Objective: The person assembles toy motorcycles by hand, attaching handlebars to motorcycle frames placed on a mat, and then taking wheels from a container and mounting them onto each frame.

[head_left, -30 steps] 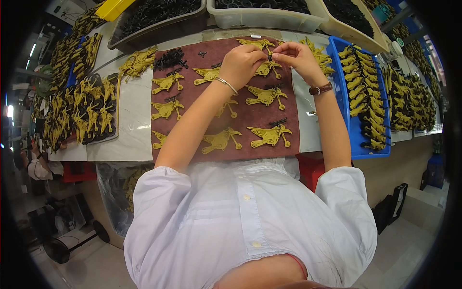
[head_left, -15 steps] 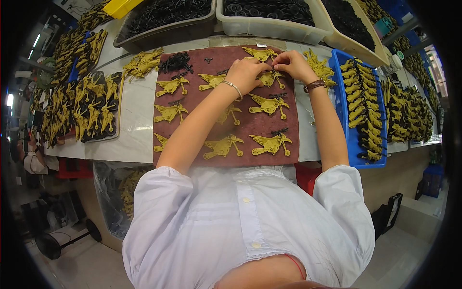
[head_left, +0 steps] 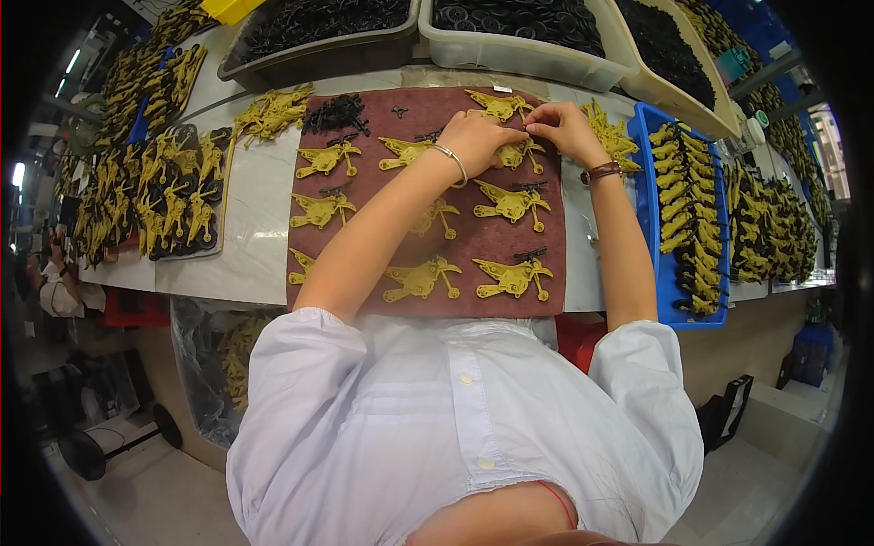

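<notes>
On a maroon cloth, yellow bird-shaped plastic parts lie in rows, several with small black pieces along their upper edge. My left hand curls over one yellow plastic part at the far right of the cloth, and its fingers press against that part. Thumb and forefinger of my right hand pinch together just above the same part; anything between them is too small to make out. Beyond my fingers lies another yellow part. A third one, a finished-looking yellow part with a black piece, sits nearer to me.
Bins of black parts line the back. A black heap and a yellow pile lie far left, another yellow pile far right. A blue tray holds yellow-and-black assemblies; a loaded board stands left.
The whole view has shifted slightly. Both hands stay at the same yellow part, with only small finger movement; nothing is visibly set down or taken up.
</notes>
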`<state>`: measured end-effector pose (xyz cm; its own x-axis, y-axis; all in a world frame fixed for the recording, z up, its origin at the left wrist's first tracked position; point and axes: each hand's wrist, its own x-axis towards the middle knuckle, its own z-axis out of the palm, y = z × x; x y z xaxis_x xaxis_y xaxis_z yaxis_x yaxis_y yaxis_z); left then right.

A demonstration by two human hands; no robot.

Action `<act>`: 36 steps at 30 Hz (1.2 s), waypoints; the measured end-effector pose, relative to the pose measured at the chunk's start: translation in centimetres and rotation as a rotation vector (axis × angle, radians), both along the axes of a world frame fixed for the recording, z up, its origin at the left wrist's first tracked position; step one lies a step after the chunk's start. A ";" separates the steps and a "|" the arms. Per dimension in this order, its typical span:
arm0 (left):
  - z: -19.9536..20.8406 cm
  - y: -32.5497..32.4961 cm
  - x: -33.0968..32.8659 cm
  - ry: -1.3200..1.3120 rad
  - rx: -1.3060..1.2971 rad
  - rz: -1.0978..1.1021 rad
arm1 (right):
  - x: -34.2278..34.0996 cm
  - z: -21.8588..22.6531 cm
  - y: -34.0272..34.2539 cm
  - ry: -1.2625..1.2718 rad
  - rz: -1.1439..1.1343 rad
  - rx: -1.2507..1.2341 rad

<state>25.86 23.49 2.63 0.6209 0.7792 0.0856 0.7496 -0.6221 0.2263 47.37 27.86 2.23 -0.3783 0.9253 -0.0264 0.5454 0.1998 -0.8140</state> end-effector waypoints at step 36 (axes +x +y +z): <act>3.7 0.5 -12.7 0.083 0.187 0.297 | -0.9 -0.6 -4.1 -0.065 -0.233 0.182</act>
<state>13.15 24.01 6.34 0.3809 0.9022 0.2025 0.9147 -0.3996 0.0596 46.46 23.75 1.64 -0.1578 0.9788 0.1303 0.6435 0.2020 -0.7383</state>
